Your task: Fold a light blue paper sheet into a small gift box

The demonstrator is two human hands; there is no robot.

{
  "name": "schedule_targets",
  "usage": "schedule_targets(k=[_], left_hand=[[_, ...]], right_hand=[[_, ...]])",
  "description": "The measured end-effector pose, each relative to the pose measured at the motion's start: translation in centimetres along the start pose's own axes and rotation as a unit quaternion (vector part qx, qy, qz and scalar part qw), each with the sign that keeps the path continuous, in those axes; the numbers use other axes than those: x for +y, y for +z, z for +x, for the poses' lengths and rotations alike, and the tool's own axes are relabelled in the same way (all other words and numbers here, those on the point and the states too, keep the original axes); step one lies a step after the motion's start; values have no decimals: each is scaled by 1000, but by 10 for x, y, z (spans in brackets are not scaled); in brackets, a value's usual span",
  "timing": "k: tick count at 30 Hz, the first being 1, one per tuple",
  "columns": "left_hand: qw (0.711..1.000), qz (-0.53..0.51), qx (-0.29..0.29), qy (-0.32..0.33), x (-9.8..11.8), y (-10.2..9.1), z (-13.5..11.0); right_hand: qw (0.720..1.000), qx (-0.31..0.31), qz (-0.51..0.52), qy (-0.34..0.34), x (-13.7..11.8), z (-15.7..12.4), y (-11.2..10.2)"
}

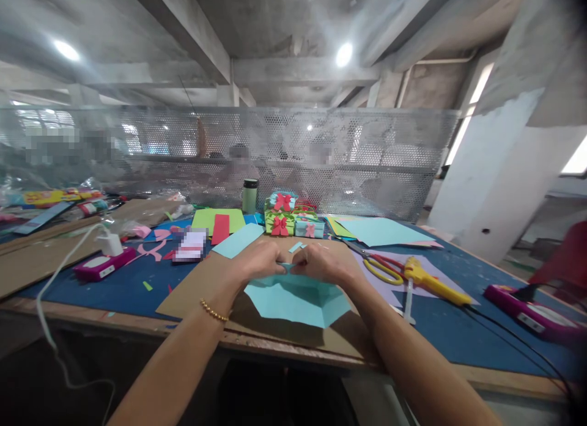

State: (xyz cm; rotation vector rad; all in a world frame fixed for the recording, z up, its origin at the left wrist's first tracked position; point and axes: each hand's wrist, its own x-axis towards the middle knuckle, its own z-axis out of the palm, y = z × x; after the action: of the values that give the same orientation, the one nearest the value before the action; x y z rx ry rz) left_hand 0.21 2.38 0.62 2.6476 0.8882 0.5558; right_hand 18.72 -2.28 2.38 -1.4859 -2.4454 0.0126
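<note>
A light blue sheet of paper [293,301], creased and partly folded up, rests on the brown cardboard [192,291] in front of me. My left hand [261,259] pinches its far edge near the middle, fingers closed. Right beside it, my right hand [318,264] grips the same edge, also closed. The fingertips of the two hands almost meet. Small light blue paper strips [296,247] lie just beyond the hands. Behind them stand small folded paper boxes, a green one [279,224] with a red bow and a blue one [309,228] with a pink bow.
To the right lie scissors [383,270], a yellow glue gun [431,282] and a purple power strip [534,313]. Another purple power strip [103,264] with a white cable sits left. A green bottle [250,195] stands at the back, near coloured sheets [394,230] and a perforated metal screen [389,163].
</note>
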Motion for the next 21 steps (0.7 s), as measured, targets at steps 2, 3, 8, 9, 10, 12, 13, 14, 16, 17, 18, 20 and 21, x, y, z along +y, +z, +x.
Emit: schedule_targets(k=[2,3,8,9,10,12,13,14,16,17,18,20,21], left_hand=[[1000,5,1,5,1,-1,0],[1000,6,1,8,1,-1,0],[1000,0,-14,14,-1,-2,0],[1000,-3,-20,15,-2,-1,0],[1000,-6,-25,16,-3,-1,1],[999,-12,-34,19,-3,-1,1],[999,-14,-36,21,-2,-1,2],[999,-16,-36,22,-1,-2,2],[999,-20,-36,25,2,-3,1],[999,-23,-35,24,3,-4,1],[999,-27,-33,21,4,-5,0],[999,-33,-29,9,4,-7,-1],[999,-35,-25,1,4,-8,-1]], right_hand=[[1000,-2,0,-1,-2,0,-1],[1000,-2,1,-2,-2,0,-1],[1000,0,0,-4,-3,0,0],[1000,1,1,-5,-3,0,0],[1000,2,3,-6,-3,0,1],[1000,2,7,-11,-3,0,1],[1000,1,10,-13,-4,0,2],[1000,-1,12,-15,-4,0,2],[1000,-2,15,-15,-5,1,2],[1000,0,16,-12,-5,1,3],[1000,2,17,-9,-5,1,3],[1000,5,20,-2,-3,0,2],[1000,5,22,2,-1,0,2]])
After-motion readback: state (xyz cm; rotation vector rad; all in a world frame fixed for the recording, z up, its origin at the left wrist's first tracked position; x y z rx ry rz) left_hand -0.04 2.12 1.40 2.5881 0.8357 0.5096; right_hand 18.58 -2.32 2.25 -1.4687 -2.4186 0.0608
